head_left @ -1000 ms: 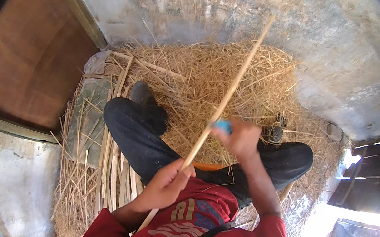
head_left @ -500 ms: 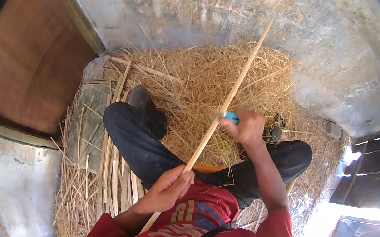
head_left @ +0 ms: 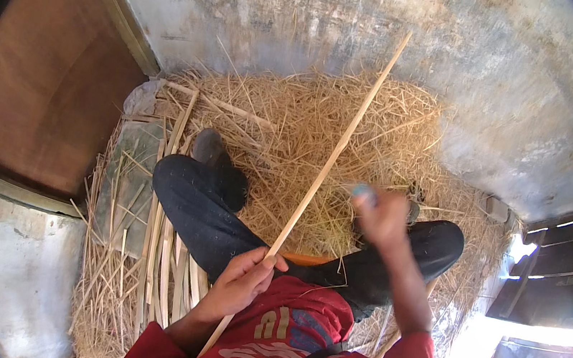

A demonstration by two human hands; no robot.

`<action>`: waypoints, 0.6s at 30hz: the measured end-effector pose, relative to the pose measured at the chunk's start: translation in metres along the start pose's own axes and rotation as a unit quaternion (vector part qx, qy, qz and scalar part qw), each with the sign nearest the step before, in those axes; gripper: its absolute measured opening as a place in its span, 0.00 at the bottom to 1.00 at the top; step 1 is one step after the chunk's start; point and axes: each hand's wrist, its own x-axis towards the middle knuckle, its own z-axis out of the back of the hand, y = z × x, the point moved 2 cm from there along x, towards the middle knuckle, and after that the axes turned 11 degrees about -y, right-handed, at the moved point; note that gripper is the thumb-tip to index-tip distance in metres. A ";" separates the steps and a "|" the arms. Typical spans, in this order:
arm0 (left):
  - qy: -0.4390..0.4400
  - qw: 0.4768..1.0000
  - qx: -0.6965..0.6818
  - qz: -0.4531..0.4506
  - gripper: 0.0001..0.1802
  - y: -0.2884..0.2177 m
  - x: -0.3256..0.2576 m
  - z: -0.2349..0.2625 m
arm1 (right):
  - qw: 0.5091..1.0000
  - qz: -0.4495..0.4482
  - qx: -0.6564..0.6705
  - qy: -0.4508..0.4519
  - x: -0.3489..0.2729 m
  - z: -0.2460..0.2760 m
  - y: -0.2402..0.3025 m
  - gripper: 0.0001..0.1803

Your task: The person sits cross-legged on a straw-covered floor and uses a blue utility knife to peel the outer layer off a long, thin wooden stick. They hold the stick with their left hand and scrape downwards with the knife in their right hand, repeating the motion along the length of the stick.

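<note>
A long pale bamboo strip (head_left: pixel 337 153) runs slantwise from beside my red shirt up toward the far wall. My left hand (head_left: pixel 244 282) is closed round its lower part, with the thumb along the top. To the right of the strip, my right hand (head_left: pixel 383 217) is apart from it and smeared by motion. A small blue-handled tool (head_left: pixel 364 191) juts from that fist; its working end is too blurred to make out.
Curly shavings (head_left: pixel 294 118) heap over the floor between and beyond my bent legs (head_left: pixel 207 201). More long strips (head_left: pixel 164 257) lie at the left, by a flat greyish slab (head_left: pixel 134 184). A stained wall (head_left: pixel 306 29) stands ahead, a brown panel (head_left: pixel 40 74) at left.
My right hand has come off the strip with the blue-handled tool and moved right and slightly nearer. My left hand still grips the strip in about the same place.
</note>
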 end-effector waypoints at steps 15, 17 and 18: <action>-0.036 0.976 0.196 -0.085 0.14 -0.004 -0.028 -0.015 | 0.974 0.214 -0.024 0.072 -0.041 -0.004 0.074 0.37; -0.028 0.964 0.247 -0.098 0.15 -0.012 -0.028 -0.017 | 0.978 0.200 -0.054 0.031 -0.023 -0.007 0.055 0.36; -0.027 0.964 0.247 -0.093 0.15 -0.011 -0.029 -0.018 | 0.980 0.186 -0.068 0.013 -0.010 -0.011 0.044 0.36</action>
